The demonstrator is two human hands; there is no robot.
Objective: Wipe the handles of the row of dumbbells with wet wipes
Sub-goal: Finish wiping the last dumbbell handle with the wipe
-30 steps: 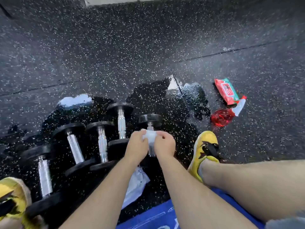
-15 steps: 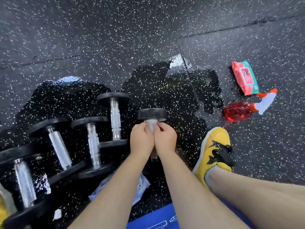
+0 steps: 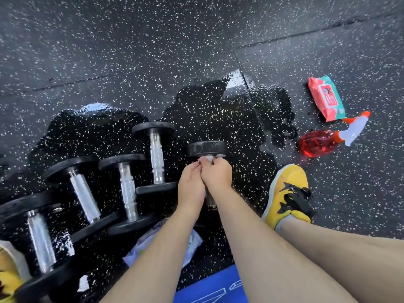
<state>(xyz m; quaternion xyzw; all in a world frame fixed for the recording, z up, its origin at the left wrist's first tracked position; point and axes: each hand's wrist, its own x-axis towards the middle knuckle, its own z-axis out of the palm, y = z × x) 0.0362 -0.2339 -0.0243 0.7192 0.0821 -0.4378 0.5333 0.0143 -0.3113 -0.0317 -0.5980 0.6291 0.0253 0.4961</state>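
Several black dumbbells with knurled silver handles lie in a row on the wet speckled floor. My left hand (image 3: 190,187) and my right hand (image 3: 216,176) grip the handle of the rightmost dumbbell (image 3: 206,148) side by side, through a white wet wipe (image 3: 206,159) wrapped round it just below the far weight head. That handle is mostly hidden under my hands. To the left lie a dumbbell (image 3: 157,159), another dumbbell (image 3: 127,191), a third (image 3: 84,194), and one more dumbbell (image 3: 41,239) at the far left.
A red-and-green pack of wet wipes (image 3: 326,98) and a red spray bottle (image 3: 328,139) lie at the right. My yellow shoe (image 3: 288,193) stands near the hands, another yellow shoe (image 3: 8,278) at the left edge. Crumpled white wipes (image 3: 190,242) and a blue mat (image 3: 209,287) lie near me.
Both hands slid along the handle with the wipe, from its middle up to the far weight head. The camera has leaned in closer.
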